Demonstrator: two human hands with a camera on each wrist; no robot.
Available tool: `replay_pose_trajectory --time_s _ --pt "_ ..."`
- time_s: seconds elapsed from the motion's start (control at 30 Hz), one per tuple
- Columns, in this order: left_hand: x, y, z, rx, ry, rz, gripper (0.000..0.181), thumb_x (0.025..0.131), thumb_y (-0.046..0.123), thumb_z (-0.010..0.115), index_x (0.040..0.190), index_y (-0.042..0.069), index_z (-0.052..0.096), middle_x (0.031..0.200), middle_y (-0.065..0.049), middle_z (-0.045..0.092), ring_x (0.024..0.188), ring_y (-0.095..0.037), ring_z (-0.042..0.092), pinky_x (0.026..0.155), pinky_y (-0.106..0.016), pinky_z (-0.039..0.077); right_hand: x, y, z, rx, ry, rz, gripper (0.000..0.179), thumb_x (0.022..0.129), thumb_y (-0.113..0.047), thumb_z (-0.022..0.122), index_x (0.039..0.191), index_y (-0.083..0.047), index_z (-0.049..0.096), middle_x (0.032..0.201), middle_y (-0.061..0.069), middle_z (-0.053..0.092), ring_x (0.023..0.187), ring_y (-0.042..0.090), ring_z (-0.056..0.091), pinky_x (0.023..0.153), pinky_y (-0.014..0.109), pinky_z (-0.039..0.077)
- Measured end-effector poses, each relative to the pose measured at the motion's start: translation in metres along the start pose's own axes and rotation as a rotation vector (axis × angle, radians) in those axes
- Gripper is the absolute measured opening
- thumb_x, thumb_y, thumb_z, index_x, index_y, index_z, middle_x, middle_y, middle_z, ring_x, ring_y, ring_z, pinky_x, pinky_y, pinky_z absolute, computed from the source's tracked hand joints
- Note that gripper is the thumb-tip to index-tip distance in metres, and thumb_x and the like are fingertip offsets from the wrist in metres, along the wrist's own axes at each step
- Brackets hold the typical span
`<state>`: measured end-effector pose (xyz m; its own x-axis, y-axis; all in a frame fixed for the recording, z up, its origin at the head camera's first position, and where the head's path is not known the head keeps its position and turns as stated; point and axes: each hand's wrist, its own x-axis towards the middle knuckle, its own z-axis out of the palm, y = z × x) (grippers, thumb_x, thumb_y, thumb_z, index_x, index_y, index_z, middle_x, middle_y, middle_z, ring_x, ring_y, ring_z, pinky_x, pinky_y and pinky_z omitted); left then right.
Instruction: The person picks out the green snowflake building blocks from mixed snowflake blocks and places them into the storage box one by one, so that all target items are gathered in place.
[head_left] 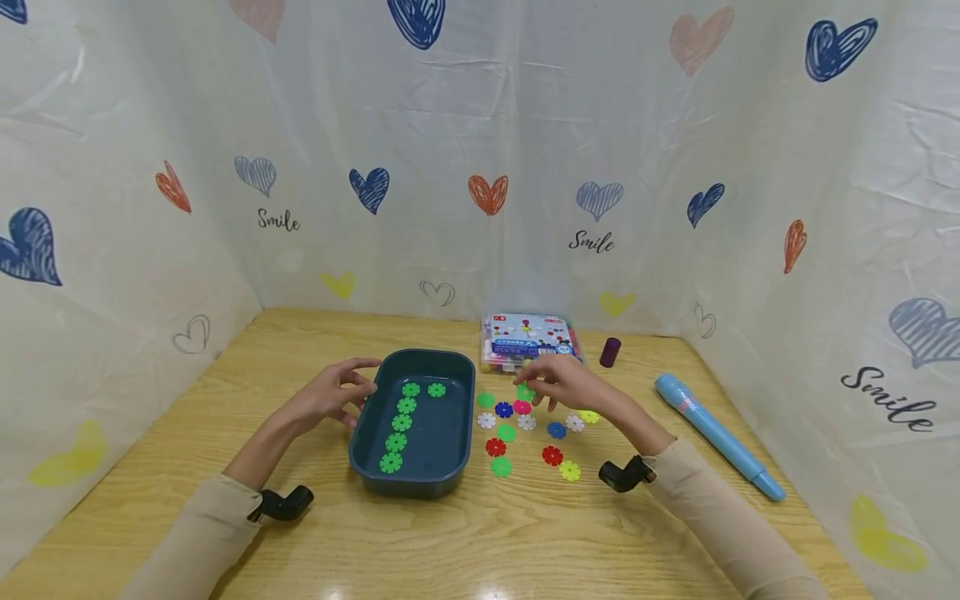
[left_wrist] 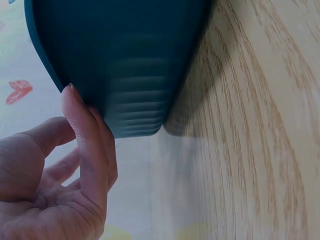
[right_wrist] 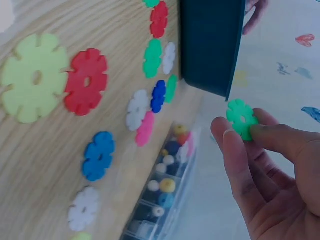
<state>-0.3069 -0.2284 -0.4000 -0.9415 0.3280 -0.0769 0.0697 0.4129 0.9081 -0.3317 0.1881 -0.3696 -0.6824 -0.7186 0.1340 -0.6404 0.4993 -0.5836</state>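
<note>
A dark blue-green rectangular tray [head_left: 408, 486] sits left of the table's middle, with several green flower-shaped discs [head_left: 401, 423] inside, most in a column along its left side. My left hand [head_left: 318, 398] is at the tray's left side. In the left wrist view its fingertips [left_wrist: 71, 92] touch the tray near the rim, the thumb apart from it. Between thumb and fingertips my right hand [head_left: 566, 385] pinches a green flower-shaped disc [right_wrist: 241, 119], held above the table right of the tray. Loose discs lie below it, among them a red one [head_left: 552, 456] and a blue one [head_left: 557, 430].
Behind the loose discs stands a clear compartment box [head_left: 528, 340] of beads with a printed top. A purple cylinder [head_left: 611, 352] is to its right. A long light-blue pen-like object [head_left: 720, 437] lies near the table's right edge. Patterned curtains surround the table.
</note>
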Motion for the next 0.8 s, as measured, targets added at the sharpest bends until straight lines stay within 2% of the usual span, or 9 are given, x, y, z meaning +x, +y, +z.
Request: replay_pose_trajectory --time_s 0.27,0.53,0.8 --pt "0.0 -0.001 0.0 -0.001 -0.002 0.003 0.057 0.101 0.017 0.056 0.152 0.008 0.032 0.117 -0.026 0.056 0.081 -0.021 0.064 0.06 -0.036 0.06 0.017 -0.02 -0.004 -0.054 0.002 -0.035 0.02 0.099 -0.004 0.055 0.111 -0.005 0.07 0.101 0.013 0.07 0.071 0.016 0.071 0.059 0.025 0.058" --pt "0.001 -0.002 -0.001 -0.008 -0.005 -0.001 0.057 0.101 0.017 0.056 0.152 0.008 0.032 0.117 -0.025 0.056 0.08 -0.021 0.064 0.059 -0.036 0.06 0.037 -0.036 -0.006 -0.083 -0.014 -0.066 0.021 0.099 -0.004 0.054 0.111 -0.004 0.071 0.105 0.014 0.07 0.073 0.023 0.073 0.064 0.024 0.058" --pt "0.001 -0.002 -0.001 -0.01 -0.004 -0.001 0.057 0.1 0.017 0.056 0.151 0.008 0.033 0.116 -0.025 0.056 0.08 -0.021 0.064 0.059 -0.036 0.059 0.058 -0.047 -0.007 -0.072 -0.057 -0.046 0.021 0.099 -0.004 0.054 0.112 -0.001 0.071 0.109 0.017 0.069 0.074 0.017 0.073 0.067 0.02 0.057"
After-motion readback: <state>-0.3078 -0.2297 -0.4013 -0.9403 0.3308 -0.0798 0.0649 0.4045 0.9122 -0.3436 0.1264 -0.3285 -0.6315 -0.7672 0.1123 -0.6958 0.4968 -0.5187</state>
